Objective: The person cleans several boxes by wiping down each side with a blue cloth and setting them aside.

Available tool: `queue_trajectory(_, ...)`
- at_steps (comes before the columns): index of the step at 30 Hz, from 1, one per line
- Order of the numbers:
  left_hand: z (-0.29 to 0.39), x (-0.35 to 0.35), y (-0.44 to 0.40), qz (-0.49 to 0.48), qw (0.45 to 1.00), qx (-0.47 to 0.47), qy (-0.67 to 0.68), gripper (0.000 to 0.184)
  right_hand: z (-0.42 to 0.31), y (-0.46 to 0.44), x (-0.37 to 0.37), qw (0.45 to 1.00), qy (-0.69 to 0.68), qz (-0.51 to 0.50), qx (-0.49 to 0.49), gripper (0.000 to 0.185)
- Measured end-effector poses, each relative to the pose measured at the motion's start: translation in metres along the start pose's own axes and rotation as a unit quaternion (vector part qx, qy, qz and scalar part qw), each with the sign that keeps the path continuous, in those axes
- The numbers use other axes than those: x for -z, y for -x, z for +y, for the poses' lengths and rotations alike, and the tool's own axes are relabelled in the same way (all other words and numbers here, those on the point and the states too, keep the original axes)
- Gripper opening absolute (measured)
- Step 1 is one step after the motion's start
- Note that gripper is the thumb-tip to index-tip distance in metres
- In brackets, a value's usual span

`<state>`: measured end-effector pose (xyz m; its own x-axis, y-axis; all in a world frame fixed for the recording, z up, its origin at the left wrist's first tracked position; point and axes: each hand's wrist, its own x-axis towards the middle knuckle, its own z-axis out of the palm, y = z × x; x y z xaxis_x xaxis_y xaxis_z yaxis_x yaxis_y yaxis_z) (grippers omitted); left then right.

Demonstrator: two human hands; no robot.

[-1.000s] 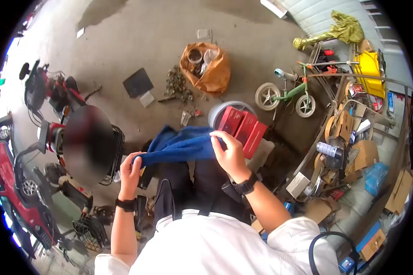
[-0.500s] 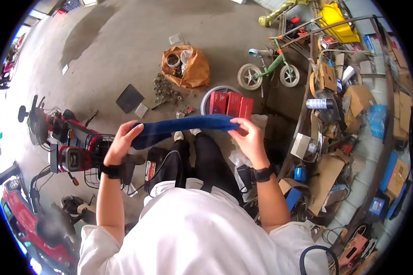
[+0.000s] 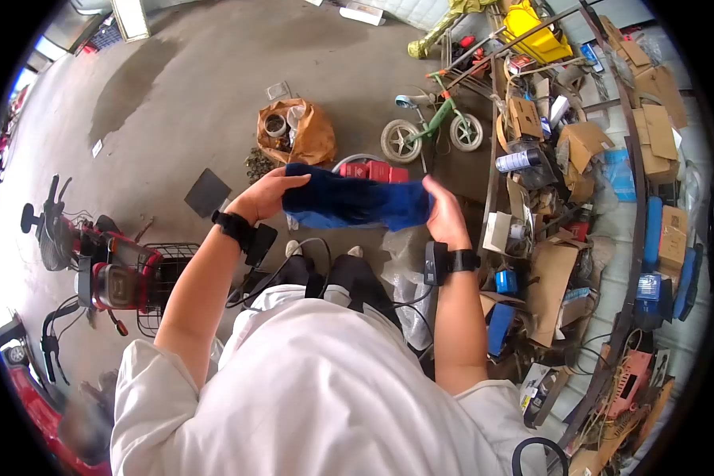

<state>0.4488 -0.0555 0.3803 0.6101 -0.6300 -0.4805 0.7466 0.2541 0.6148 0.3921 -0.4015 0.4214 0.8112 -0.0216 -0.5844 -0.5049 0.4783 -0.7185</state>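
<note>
A dark blue cloth (image 3: 357,200) is stretched between my two hands, out in front of me above the floor. My left hand (image 3: 266,196) pinches its left end, thumb on top. The right end is gripped by my right hand (image 3: 446,213), with the thumb pointing up along the cloth's edge. Just beyond the cloth are red boxes (image 3: 375,171) on a round light container, partly hidden by the cloth. Each wrist wears a black band.
An orange bag (image 3: 316,133) of scrap stands ahead, near a dark flat panel (image 3: 207,193). A green balance bike (image 3: 434,123) is ahead right. Cartons and cans crowd a metal-framed rack (image 3: 623,317) on the right. A red scooter (image 3: 119,287) is at left.
The cloth and both hands have moved up and away from my body. The cloth now hangs wider and flatter, where it was a narrow folded strip. The view has shifted.
</note>
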Motion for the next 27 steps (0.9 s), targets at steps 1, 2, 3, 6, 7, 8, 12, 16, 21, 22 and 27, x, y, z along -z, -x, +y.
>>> queue_trajectory(1,-0.007,0.006,-0.001,0.027,1.000,0.002,-0.014,0.040,0.004,-0.001,0.014,0.999,0.039,-0.010,0.014,0.033)
queue_trajectory(2,-0.012,0.011,-0.002,0.014,0.999,0.012,0.031,0.035,0.010,0.001,0.027,0.996,0.077,-0.019,0.026,0.034)
queue_trajectory(3,-0.017,0.009,0.000,0.012,1.000,-0.002,0.020,0.037,0.012,0.007,0.034,0.992,0.114,-0.028,0.035,0.037)
queue_trajectory(6,-0.031,0.002,-0.001,0.005,0.999,-0.017,-0.031,0.048,0.018,0.024,0.060,0.994,0.101,-0.031,0.040,0.052)
queue_trajectory(7,-0.038,0.003,-0.005,0.015,0.998,-0.020,-0.065,0.050,0.022,0.025,0.072,0.994,0.094,-0.041,0.045,0.054)
queue_trajectory(8,-0.045,0.004,-0.011,0.025,0.994,-0.024,-0.100,0.052,0.029,0.024,0.087,0.990,0.127,-0.043,0.047,0.054)
queue_trajectory(12,-0.043,-0.016,-0.026,0.057,0.973,-0.093,-0.204,0.047,0.006,0.042,0.119,0.992,0.107,-0.010,0.060,0.043)
queue_trajectory(16,-0.013,-0.053,-0.031,-0.028,0.938,-0.166,-0.304,0.037,-0.036,0.068,0.145,0.970,0.169,-0.087,0.153,0.026)
queue_trajectory(21,-0.058,-0.046,-0.070,-0.010,0.863,-0.126,-0.489,0.043,0.006,0.032,0.204,0.887,0.428,-0.047,0.167,0.024)
queue_trajectory(22,-0.064,-0.054,-0.073,0.027,0.851,-0.098,-0.516,0.042,0.014,0.027,0.210,0.882,0.437,-0.029,0.171,0.024)
queue_trajectory(27,-0.091,-0.078,-0.072,0.075,0.803,-0.123,-0.578,0.049,0.031,0.014,0.225,0.908,0.399,0.015,0.129,0.022)
